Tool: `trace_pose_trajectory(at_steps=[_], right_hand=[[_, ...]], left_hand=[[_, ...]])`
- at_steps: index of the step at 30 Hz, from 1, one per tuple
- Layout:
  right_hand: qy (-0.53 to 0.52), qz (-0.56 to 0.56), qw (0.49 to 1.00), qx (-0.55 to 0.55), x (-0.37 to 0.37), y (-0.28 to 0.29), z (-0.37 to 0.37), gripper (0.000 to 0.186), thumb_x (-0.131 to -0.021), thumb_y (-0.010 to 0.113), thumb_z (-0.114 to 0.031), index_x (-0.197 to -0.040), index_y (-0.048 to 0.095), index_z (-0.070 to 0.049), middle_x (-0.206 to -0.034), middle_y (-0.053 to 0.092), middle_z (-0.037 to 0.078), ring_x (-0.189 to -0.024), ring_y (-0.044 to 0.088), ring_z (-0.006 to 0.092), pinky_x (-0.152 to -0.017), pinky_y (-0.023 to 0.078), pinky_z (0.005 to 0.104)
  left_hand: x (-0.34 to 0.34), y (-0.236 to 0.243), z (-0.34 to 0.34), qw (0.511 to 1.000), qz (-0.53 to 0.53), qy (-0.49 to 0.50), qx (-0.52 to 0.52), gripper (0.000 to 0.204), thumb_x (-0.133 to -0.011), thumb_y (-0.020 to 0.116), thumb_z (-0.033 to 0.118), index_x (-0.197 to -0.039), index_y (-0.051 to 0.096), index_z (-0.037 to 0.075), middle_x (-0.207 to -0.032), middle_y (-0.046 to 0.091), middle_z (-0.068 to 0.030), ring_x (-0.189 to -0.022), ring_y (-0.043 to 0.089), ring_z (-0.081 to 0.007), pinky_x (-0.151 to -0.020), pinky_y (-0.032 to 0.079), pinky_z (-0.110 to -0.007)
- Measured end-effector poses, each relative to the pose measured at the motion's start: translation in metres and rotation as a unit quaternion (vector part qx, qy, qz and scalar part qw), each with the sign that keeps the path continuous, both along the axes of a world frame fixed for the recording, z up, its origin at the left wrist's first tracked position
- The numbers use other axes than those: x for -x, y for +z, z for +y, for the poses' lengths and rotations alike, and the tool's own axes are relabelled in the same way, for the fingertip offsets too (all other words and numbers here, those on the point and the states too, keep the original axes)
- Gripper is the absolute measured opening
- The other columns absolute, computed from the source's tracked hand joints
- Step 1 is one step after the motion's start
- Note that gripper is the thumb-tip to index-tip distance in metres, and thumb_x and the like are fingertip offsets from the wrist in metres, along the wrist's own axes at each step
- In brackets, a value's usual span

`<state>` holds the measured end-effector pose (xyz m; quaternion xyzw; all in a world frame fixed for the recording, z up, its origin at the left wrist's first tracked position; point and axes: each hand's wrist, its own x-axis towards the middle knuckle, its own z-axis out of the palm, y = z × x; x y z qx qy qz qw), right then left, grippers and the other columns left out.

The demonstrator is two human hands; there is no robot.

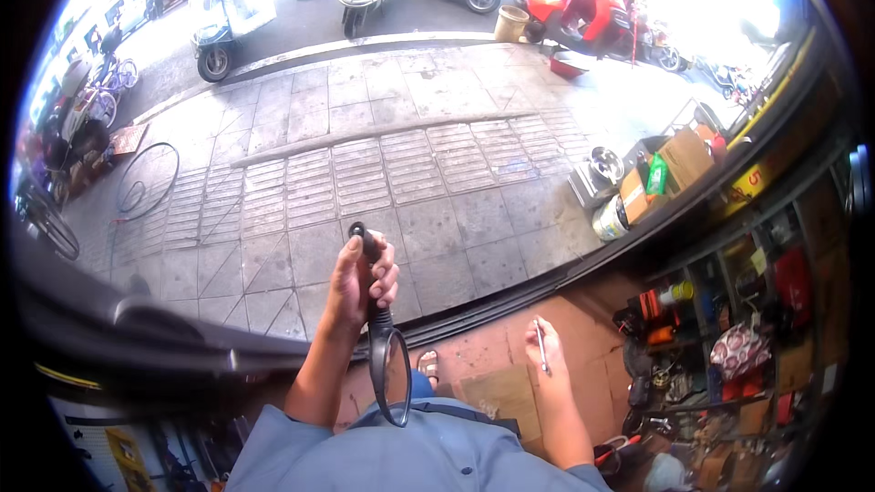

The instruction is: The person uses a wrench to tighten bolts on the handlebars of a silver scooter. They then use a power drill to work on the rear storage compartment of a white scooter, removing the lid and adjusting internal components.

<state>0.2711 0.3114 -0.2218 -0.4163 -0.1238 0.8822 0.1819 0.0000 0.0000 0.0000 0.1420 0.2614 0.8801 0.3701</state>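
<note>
In front of my chest, my left hand [361, 284] is closed round the black stem of a scooter's rearview mirror [392, 383]. The dark round end of the stem sticks out above my thumb, and the oval mirror head hangs down beside my shirt. Lower and to the right, my right hand [544, 342] is closed on a slim silver rod-shaped tool, apparently a small wrench [542, 353]. Its ends are too small to make out clearly. The two hands are well apart, and neither touches a parked scooter.
A dark door track [510, 303] separates the reddish indoor floor from the paved sidewalk [437, 237]. Crowded shelves of tools and parts [729, 346] line the right. Cardboard boxes [685, 159] stand by the doorway. A red scooter [583, 9] and other scooters are parked beyond; a hose [173, 178] lies left.
</note>
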Motion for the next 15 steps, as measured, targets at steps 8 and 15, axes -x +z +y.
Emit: trace_pose_trajectory(at_steps=[8, 15], right_hand=[[-0.091, -0.066, 0.992, 0.060, 0.068, -0.031, 0.130, 0.015, -0.098, 0.054, -0.011, -0.084, 0.057, -0.007, -0.069, 0.054, 0.000, -0.055, 0.050, 0.0093, -0.045, 0.045, 0.0223], [-0.036, -0.176, 0.978, 0.106, 0.198, -0.077, 0.237, 0.018, -0.097, 0.052, -0.014, -0.082, 0.058, -0.007, -0.065, 0.054, 0.000, -0.051, 0.050, 0.0092, -0.044, 0.044, 0.0225]], left_hand=[[0.183, 0.052, 0.161, 0.998, 0.064, -0.022, 0.009, 0.037, -0.100, 0.059, 0.046, -0.109, 0.056, 0.010, -0.074, 0.047, -0.0020, -0.050, 0.043, -0.0085, -0.041, 0.040, -0.025], [0.327, 0.013, 0.271, 0.998, 0.005, -0.006, 0.067, 0.038, -0.099, 0.059, 0.047, -0.109, 0.055, 0.010, -0.074, 0.048, -0.0009, -0.050, 0.044, -0.0095, -0.043, 0.041, -0.027]])
